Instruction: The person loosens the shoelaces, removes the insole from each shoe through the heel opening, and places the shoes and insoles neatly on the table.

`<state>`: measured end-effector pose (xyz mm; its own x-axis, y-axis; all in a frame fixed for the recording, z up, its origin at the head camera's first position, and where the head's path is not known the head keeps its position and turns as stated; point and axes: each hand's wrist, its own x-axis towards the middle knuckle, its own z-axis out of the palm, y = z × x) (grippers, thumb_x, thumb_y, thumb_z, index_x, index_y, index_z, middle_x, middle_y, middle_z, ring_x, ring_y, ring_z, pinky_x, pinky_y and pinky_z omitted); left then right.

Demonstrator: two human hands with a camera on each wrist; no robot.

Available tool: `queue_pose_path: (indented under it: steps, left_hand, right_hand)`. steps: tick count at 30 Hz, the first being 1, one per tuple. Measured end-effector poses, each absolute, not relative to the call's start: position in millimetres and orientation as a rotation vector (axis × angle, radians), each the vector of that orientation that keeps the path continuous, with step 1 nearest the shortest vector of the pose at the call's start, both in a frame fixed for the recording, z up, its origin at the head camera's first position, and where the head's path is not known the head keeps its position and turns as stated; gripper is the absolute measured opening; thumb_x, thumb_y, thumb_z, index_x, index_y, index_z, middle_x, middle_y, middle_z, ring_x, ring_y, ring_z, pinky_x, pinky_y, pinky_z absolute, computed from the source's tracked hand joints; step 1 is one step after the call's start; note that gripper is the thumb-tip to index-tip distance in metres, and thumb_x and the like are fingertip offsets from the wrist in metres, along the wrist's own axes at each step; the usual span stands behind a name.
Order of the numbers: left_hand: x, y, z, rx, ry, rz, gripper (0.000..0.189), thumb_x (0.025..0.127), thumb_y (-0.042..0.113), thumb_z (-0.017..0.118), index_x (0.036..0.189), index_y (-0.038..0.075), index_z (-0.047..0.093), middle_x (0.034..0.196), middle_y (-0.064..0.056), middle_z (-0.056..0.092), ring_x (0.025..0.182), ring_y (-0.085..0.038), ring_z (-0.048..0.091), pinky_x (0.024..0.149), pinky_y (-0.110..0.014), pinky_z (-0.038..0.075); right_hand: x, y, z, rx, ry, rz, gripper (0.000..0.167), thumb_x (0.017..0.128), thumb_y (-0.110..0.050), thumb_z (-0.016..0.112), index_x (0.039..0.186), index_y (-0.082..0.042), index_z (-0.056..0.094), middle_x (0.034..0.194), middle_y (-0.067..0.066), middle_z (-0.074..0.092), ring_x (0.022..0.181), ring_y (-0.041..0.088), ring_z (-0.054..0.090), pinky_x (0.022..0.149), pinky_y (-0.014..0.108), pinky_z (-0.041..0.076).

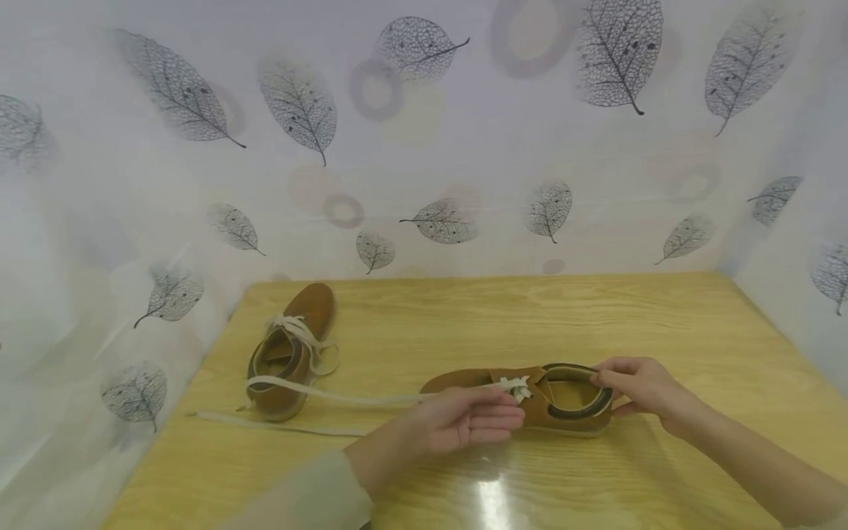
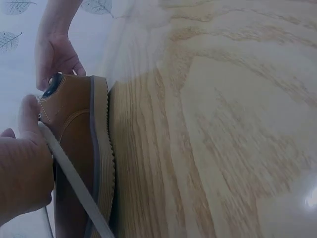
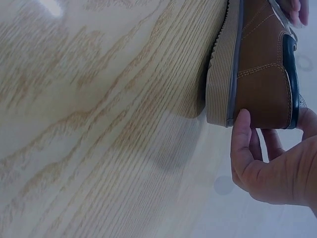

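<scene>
Brown leather-look lace-up shoe (image 1: 539, 412) steadied by its heel, one flat cream lace (image 1: 371, 398) trailing toward 9 o'clock

The lace-up shoe sits sole-down on the yellow wood-grain counter (image 1: 695, 331), toe at 9 o'clock, heel at 3. There the bare right hand (image 1: 639, 383) pinches the padded heel, thumb at the collar, fingers behind. The bare left hand (image 1: 473, 419) lies palm up beside the eyelets, its fingers extended and close together; no pinch on the lace shows.

For good lace work, that heel grip should stay firm while the lace is drawn evenly toward 9 o'clock, flat and untwisted.

The lace crosses the heel of a matching brown shoe (image 1: 302, 368) at 10 o'clock from the first, so a hard pull might catch there; lifting it over first seems wise. A second cream lace length (image 1: 278, 424) runs below, its tip near the counter's left edge. Wood stretches from 12 to 2 o'clock, up to the far edge and the leaf-printed pale sheet (image 1: 424, 140), giving the right elbow and wrist room to swing.
</scene>
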<state>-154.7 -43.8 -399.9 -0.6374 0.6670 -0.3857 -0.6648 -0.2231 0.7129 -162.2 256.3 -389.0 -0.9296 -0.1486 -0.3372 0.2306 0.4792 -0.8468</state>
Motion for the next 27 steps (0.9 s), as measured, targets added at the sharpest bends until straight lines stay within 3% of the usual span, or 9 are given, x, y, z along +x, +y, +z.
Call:
queue_pose_path:
  steps: [10,18,27]
  left_hand:
    - [-158.6,-27.9,-399.5,-0.195,1.195,2.041,0.031,0.094,0.011,0.055,0.119,-0.006,0.058,0.113,-0.023,0.064,0.111,-0.033,0.061,0.094,-0.035,0.052]
    - [-155.8,-11.1,-397.3,-0.271,1.42,2.03,0.021,0.086,0.004,0.064,0.105,-0.004,0.066,0.095,-0.018,0.07,0.089,-0.025,0.07,0.083,-0.033,0.057]
    - [-153.7,2.5,-387.4,-0.286,1.647,1.957,0.013,0.08,0.007,0.072,0.093,0.001,0.071,0.082,-0.013,0.072,0.069,-0.015,0.07,0.071,-0.028,0.059]
  right_hand:
    - [-161.6,255.3,-389.3,0.051,2.398,-1.418,0.031,0.091,-0.019,0.058,0.108,0.007,0.062,0.078,-0.003,0.063,0.074,0.011,0.059,0.068,0.031,0.059]
    - [-161.2,255.3,-389.6,0.073,2.41,-1.415,0.031,0.091,-0.02,0.057,0.107,0.006,0.062,0.078,-0.003,0.062,0.073,0.01,0.058,0.067,0.03,0.059]
    - [-160.5,254.5,-390.6,0.07,2.404,-1.433,0.031,0.091,-0.02,0.058,0.108,0.006,0.062,0.078,-0.003,0.062,0.074,0.011,0.058,0.068,0.031,0.059]
